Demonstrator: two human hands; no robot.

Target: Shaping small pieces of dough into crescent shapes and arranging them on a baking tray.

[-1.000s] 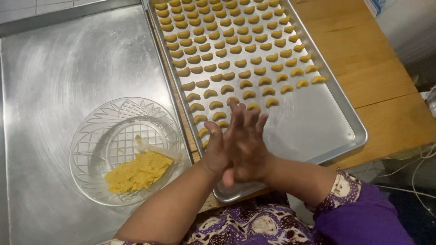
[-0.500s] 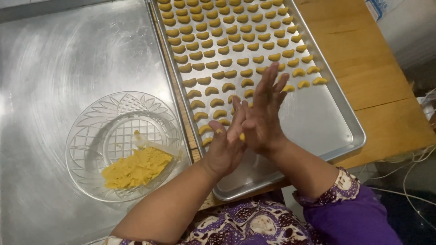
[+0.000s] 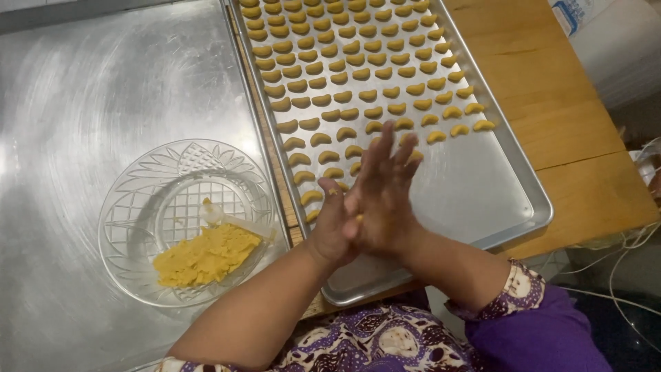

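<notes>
Nearest us, our 2 hands meet palm to palm over the near edge of the baking tray [image 3: 523, 207]: the right hand [image 3: 385, 200] lies flat with fingers spread toward 12 o'clock, the left hand [image 3: 334, 231] pressed under it. A bit of yellow dough [image 3: 359, 218] shows between them. At 9 o'clock a glass bowl [image 3: 138, 207] holds more dough [image 3: 206, 255] on the steel surface [image 3: 103, 89]. Toward 12, rows of crescent pieces [image 3: 358, 62] fill the tray.
</notes>
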